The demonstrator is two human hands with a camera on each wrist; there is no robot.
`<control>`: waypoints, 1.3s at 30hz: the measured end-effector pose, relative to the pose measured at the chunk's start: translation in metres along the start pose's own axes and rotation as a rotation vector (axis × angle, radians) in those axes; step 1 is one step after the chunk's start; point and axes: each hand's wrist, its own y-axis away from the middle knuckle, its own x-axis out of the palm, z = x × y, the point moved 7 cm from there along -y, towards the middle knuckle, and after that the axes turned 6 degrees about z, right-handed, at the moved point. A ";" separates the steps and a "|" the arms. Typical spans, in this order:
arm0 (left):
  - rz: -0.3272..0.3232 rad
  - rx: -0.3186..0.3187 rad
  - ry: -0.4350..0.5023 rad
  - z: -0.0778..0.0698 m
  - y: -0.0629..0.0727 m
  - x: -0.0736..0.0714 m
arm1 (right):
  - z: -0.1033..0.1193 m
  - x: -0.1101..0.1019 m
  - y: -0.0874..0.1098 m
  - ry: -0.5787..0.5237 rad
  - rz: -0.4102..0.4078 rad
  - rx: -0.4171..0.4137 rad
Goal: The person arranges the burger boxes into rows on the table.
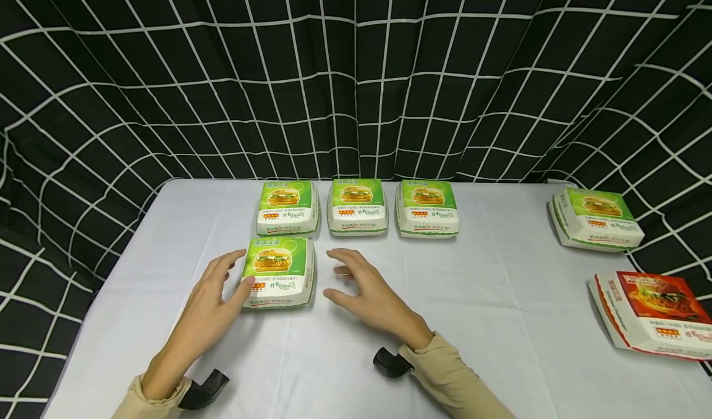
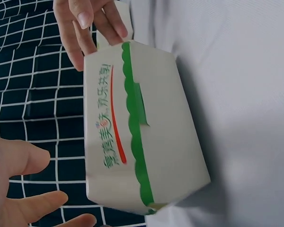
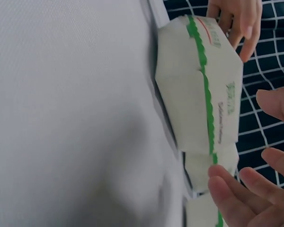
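Observation:
A green and white burger box (image 1: 278, 274) with a burger picture on its lid sits on the table between both hands. At its left side is my left hand (image 1: 208, 298), fingers spread and thumb near the box's front left corner; in the left wrist view its fingertips (image 2: 35, 158) stand apart from the box's front face (image 2: 128, 127). My right hand (image 1: 369, 292) hovers to the right of the box, a gap between them, with fingers loosely bent and holding nothing. In the right wrist view, its fingers (image 3: 253, 187) are also spread.
Three more green burger boxes (image 1: 286, 207), (image 1: 357, 207), (image 1: 427, 209) form a row along the table's back edge. Another green box (image 1: 597, 218) stands at the back right, with a red burger box (image 1: 659, 314) in front of it. A black gridded curtain (image 1: 356, 79) surrounds the white table (image 1: 473, 295).

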 end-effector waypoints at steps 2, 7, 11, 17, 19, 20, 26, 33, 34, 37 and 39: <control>-0.019 0.021 0.009 -0.004 0.000 0.000 | 0.000 -0.005 0.002 0.011 -0.011 -0.009; -0.051 0.084 0.020 -0.017 0.001 0.002 | -0.002 -0.017 0.007 0.016 -0.034 -0.013; -0.057 0.117 0.031 -0.026 -0.001 0.006 | -0.004 -0.029 0.012 0.024 -0.062 0.002; -0.051 0.164 0.065 -0.039 -0.007 0.017 | -0.010 -0.045 0.021 0.050 -0.097 0.015; -0.049 0.182 0.072 -0.044 -0.009 0.021 | -0.012 -0.050 0.024 0.053 -0.106 0.016; -0.050 0.191 0.075 -0.047 -0.009 0.023 | -0.013 -0.052 0.025 0.056 -0.112 0.016; -0.032 0.219 0.108 -0.066 -0.016 0.036 | -0.022 -0.069 0.035 0.077 -0.158 0.038; 0.009 0.223 0.143 -0.084 -0.019 0.051 | -0.032 -0.088 0.050 0.091 -0.192 0.079; 0.019 0.221 0.149 -0.086 -0.019 0.054 | -0.034 -0.091 0.053 0.099 -0.196 0.086; 0.037 0.219 0.160 -0.091 -0.020 0.060 | -0.041 -0.101 0.062 0.120 -0.211 0.105; 0.039 0.221 0.168 -0.095 -0.022 0.063 | -0.046 -0.108 0.068 0.129 -0.226 0.115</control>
